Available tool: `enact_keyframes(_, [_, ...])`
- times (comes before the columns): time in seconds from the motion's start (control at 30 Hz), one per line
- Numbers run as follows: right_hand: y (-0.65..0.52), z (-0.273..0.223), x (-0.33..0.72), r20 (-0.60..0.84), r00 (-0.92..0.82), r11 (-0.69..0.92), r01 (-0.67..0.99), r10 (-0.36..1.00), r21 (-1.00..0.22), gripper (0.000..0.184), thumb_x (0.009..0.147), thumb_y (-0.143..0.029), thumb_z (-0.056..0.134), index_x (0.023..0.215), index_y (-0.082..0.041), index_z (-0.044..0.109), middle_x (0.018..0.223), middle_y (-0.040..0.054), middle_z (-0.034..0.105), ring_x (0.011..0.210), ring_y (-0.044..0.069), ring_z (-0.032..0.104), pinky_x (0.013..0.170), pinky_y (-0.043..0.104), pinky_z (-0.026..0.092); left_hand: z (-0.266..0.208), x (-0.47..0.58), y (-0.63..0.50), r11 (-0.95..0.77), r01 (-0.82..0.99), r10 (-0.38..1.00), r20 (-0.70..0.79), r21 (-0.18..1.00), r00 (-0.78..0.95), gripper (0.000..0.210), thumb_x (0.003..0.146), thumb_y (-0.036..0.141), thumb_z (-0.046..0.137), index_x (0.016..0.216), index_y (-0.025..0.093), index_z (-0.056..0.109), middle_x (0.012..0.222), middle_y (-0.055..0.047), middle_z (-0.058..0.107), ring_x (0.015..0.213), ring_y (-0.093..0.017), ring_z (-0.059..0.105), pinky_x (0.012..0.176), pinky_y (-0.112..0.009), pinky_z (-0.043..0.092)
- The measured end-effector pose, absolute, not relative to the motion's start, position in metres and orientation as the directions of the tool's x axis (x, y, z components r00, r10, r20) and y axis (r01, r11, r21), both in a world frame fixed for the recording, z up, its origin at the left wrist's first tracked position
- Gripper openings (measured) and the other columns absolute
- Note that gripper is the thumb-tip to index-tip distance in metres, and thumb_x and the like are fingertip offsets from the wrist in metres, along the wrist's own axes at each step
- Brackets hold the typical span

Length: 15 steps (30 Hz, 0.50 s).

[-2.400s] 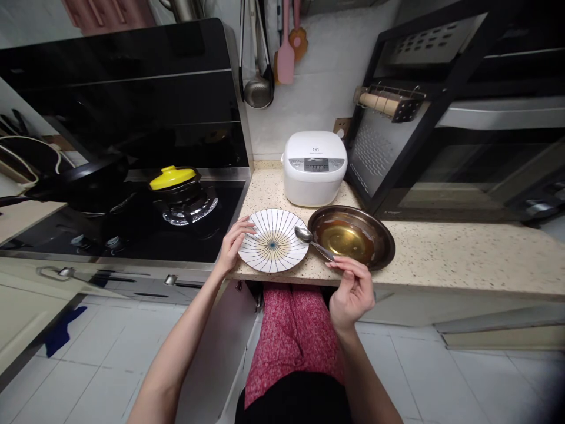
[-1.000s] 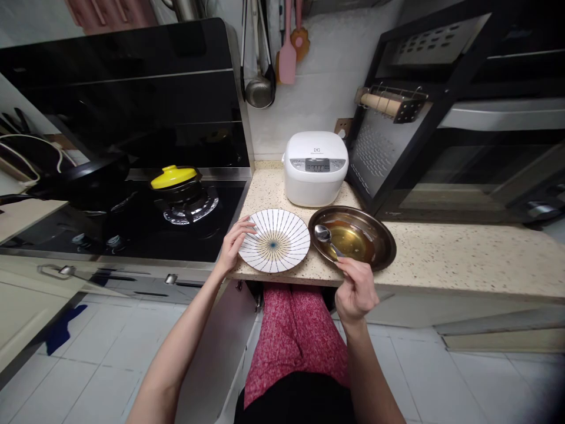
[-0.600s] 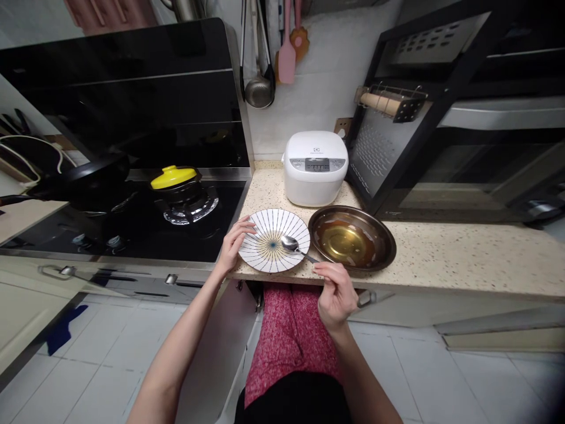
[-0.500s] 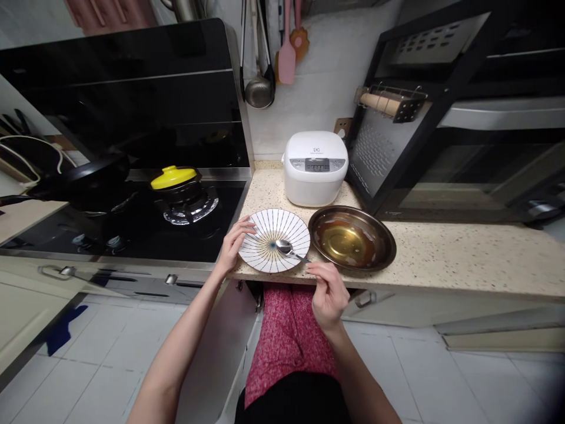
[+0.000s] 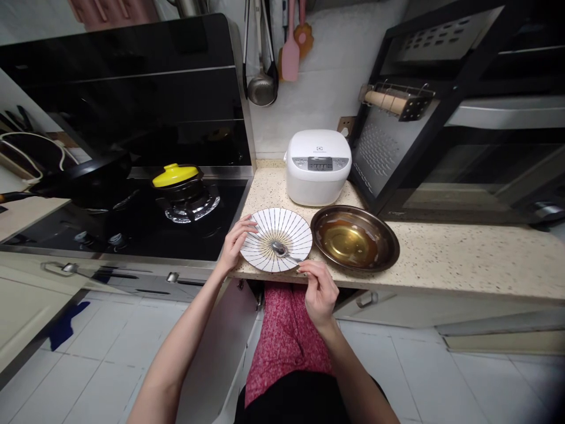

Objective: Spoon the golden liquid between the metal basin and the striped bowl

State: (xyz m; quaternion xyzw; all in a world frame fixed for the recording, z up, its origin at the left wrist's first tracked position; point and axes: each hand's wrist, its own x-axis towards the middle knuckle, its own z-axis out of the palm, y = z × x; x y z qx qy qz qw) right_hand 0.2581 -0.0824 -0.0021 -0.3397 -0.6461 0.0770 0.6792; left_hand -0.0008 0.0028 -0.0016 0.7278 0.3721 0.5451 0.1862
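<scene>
Metal spoon (image 5: pixel 279 250), seen from the head camera: shiny and smooth, with an oval bowl and a slim handle. It is over a round plate (image 5: pixel 282 225), its bowl just off the plate's centre toward 5 o'clock; whether the two touch cannot be told. The plate is white and glossy, with thin dark lines spreading like spokes from a small blue-green centre. Just beside it, at 3 o'clock, sits a wide, smooth metal basin (image 5: pixel 383 250) with a golden sheen inside. Both rest on a pale, speckled countertop (image 5: pixel 463 256). At 1 o'clock from the plate stands a rounded white rice cooker (image 5: pixel 315 187); at 10 o'clock, well apart, a dark pot with a bright yellow lid (image 5: pixel 175 174).

The left hand (image 5: pixel 235 246) meets the plate's edge at 9 o'clock, fingers extended and slightly apart, tips over the rim, its forearm slanting up from 7 o'clock. The right hand (image 5: pixel 321 292), at 4 o'clock from the plate, pinches the end of the spoon's handle, its other fingers curled, its forearm rising from 5 o'clock.
</scene>
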Motion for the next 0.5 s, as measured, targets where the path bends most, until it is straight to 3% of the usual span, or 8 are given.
enact_keyframes(0.5, [-0.0823,-0.0019,0.2556,0.801,0.151,0.738,0.321,0.579,-0.594,0.024,0.102,-0.010,0.050,0.094,-0.022,0.069,0.087,0.0041,0.075,0.082,0.018,0.073,0.073,0.033,0.061,-0.0024,-0.0015,0.0033,-0.661,0.332,0.739,0.660,0.673,0.133,0.039,0.107,0.044,0.047,0.102,0.020,0.078,0.126,-0.012,0.074,0.147,-0.034,0.052,0.126,-0.061,0.036])
